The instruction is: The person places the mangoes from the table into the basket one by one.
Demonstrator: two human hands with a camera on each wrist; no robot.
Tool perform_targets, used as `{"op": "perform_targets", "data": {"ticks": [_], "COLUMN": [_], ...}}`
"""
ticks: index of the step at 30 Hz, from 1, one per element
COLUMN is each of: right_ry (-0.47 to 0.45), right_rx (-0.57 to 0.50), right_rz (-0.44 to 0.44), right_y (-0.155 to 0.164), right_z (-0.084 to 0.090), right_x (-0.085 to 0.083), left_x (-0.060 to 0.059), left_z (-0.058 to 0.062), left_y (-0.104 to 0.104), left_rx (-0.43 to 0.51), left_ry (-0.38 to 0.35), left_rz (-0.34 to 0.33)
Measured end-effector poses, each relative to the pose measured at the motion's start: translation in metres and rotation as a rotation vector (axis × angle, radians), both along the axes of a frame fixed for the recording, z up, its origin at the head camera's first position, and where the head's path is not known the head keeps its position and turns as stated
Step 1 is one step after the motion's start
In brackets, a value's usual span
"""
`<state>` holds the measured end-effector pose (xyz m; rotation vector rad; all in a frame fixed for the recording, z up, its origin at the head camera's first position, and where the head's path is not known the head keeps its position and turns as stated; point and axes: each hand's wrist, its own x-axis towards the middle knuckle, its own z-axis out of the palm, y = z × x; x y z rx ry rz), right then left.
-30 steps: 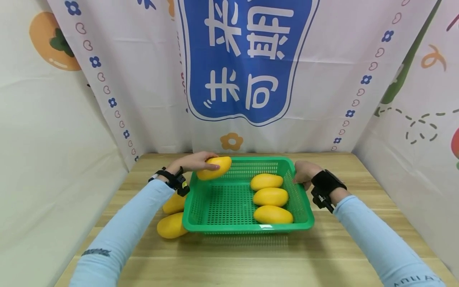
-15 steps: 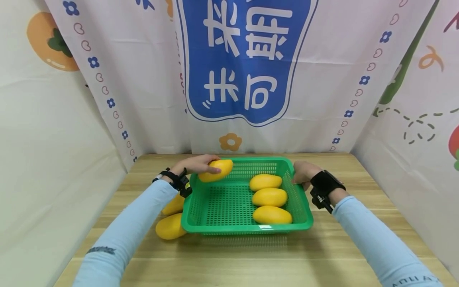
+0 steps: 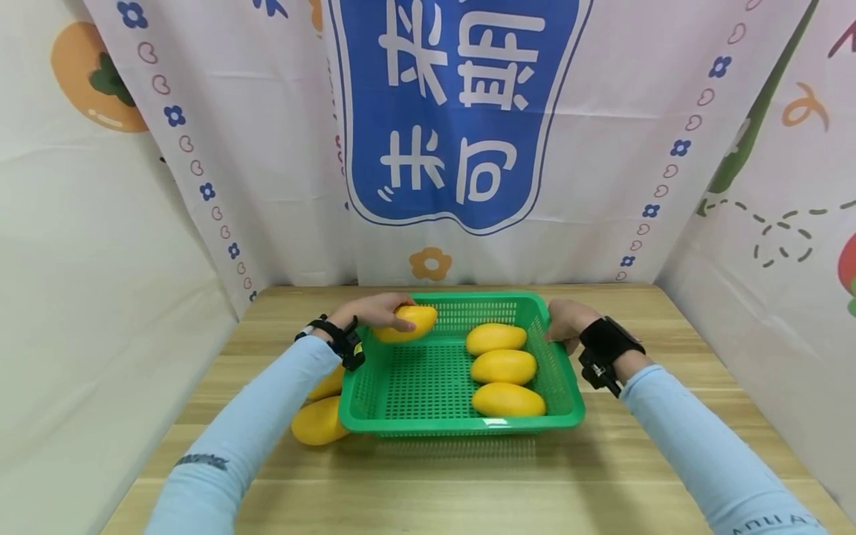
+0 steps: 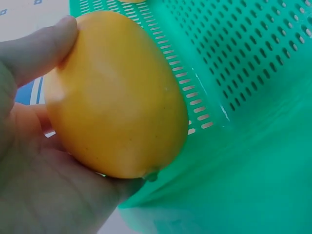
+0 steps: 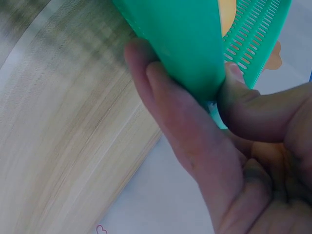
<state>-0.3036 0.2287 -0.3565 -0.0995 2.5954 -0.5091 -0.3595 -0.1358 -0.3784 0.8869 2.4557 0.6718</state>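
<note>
A green plastic basket [image 3: 461,427] stands on the wooden table [image 3: 468,490] and holds three yellow mangoes [image 3: 504,366] in a column on its right side. My left hand [image 3: 374,312] grips another mango [image 3: 409,322] over the basket's far left corner; the left wrist view shows that mango [image 4: 117,97] in my palm beside the basket wall [image 4: 234,58]. My right hand [image 3: 565,321] pinches the basket's right rim near the far corner, thumb inside and fingers [image 5: 180,126] outside the rim [image 5: 180,44].
Two more mangoes lie on the table left of the basket, one near the front corner [image 3: 317,422] and one partly hidden behind my left forearm [image 3: 329,385]. Printed cloth backdrops [image 3: 461,134] close in the table at the back and both sides.
My left hand has carried its mango a little to the right and lower, further over the basket's corner. The right hand and the basket have stayed put.
</note>
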Motion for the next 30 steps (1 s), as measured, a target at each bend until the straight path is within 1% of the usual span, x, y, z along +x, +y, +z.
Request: {"op": "perform_targets", "data": {"ticks": [4, 8, 13, 17, 23, 26, 30], "right_ry": [0.001, -0.005, -0.004, -0.003, -0.005, -0.005, 0.0], "right_rx": [0.006, 0.001, -0.016, -0.019, -0.016, -0.015, -0.019], "right_rz": [0.004, 0.002, -0.003, -0.004, -0.001, -0.001, -0.004], "right_y": [0.0, 0.0, 0.0, 0.0, 0.0, 0.0, 0.001], "right_z": [0.0, 0.001, 0.003, 0.003, 0.002, 0.002, 0.002], "right_x": [0.0, 0.001, 0.002, 0.002, 0.002, 0.001, 0.001], "left_x": [-0.001, 0.001, 0.002, 0.001, 0.002, 0.003, 0.004], "left_z": [-0.002, -0.001, 0.0, -0.003, -0.007, -0.007, -0.009], "left_y": [0.003, 0.006, 0.01, 0.014, 0.018, 0.022, 0.027], "left_rx": [-0.053, -0.084, -0.097, -0.098, -0.109, -0.139, -0.187], "left_ry": [-0.006, -0.011, 0.006, 0.027, 0.049, 0.063, 0.049], "left_rz": [0.003, 0.007, 0.001, -0.011, 0.014, 0.018, 0.027]}}
